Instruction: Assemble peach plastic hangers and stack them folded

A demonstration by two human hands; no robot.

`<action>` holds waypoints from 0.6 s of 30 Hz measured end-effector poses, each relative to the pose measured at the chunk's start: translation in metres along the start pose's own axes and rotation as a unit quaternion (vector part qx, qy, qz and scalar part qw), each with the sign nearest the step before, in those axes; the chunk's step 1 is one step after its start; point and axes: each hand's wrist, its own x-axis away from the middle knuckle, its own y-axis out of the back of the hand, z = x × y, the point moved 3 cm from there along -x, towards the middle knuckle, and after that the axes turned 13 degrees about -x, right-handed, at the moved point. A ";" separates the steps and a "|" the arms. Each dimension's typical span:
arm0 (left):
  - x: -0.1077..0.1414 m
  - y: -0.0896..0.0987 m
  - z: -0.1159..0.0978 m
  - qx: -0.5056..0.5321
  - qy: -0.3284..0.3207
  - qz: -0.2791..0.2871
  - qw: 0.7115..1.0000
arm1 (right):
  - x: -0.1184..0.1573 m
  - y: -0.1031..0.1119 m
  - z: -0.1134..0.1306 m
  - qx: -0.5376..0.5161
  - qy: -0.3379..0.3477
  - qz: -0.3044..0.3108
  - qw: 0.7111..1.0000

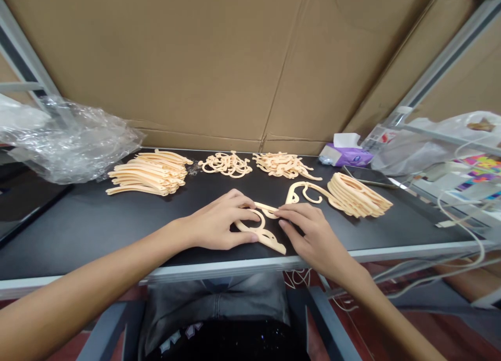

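Where half-curled left hand (223,223) grips: cream curved plastic hanger (269,239), lower arm (276,244) slanting right.
Right hand (309,230): fingertips nearly closed on upper arm (266,207).

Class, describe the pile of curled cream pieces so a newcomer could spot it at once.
Find the black tabletop and follow it back to the brown cardboard. Near that edge, between long strips on the left and a denser heap on the right, lies the pile of curled pieces. Its open, hook-like curves set it apart.
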 end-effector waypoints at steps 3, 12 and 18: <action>0.001 0.000 0.000 -0.007 0.008 -0.003 1.000 | 0.001 0.000 0.003 -0.019 0.006 -0.005 1.000; 0.002 -0.001 0.000 0.001 0.033 0.025 0.999 | 0.000 -0.003 0.011 -0.086 -0.031 0.035 0.995; 0.001 -0.001 0.000 0.006 0.031 0.030 0.999 | 0.003 0.001 0.024 -0.071 -0.039 0.084 0.993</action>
